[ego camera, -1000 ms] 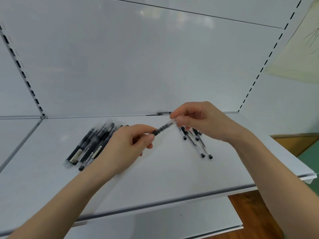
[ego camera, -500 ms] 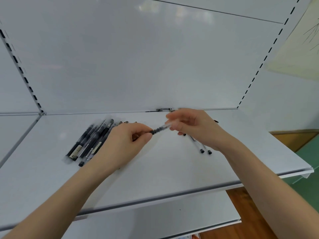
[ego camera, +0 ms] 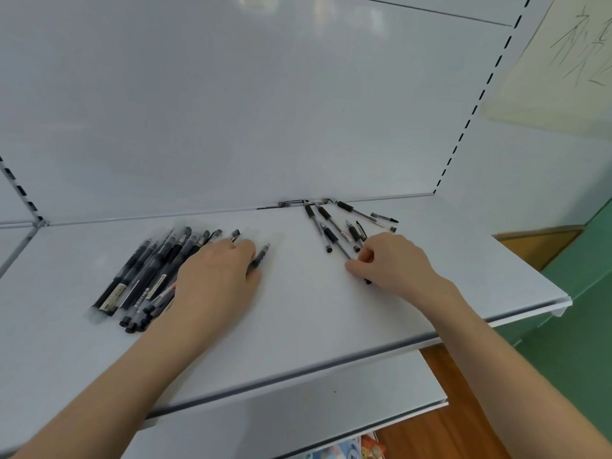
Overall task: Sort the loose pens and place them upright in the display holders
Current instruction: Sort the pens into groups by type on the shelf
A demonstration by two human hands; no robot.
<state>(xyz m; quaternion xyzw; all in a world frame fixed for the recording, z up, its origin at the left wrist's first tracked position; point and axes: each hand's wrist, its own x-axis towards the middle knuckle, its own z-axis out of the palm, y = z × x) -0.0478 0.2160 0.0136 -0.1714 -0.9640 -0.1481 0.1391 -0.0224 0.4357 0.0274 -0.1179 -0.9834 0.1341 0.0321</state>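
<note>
L grip [ego camera: 215, 276] covers dark pen [ego camera: 263, 255], hold unclear; R grip [ego camera: 394, 266] pinches thin pen [ego camera: 335, 239], mostly hidden.

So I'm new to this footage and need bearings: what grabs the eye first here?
A tight bundle of black pens lies on the left of the white shelf, the left hand holding a single pen at its edge. To the right, slimmer pens lie scattered near the back wall, and the right hand pinches one thin pen.

Hands parted, left hand [ego camera: 217, 276] brought pen [ego camera: 262, 256] to pile [ego camera: 149, 276], right hand [ego camera: 392, 265] pinching clear pen [ego camera: 340, 247]
</note>
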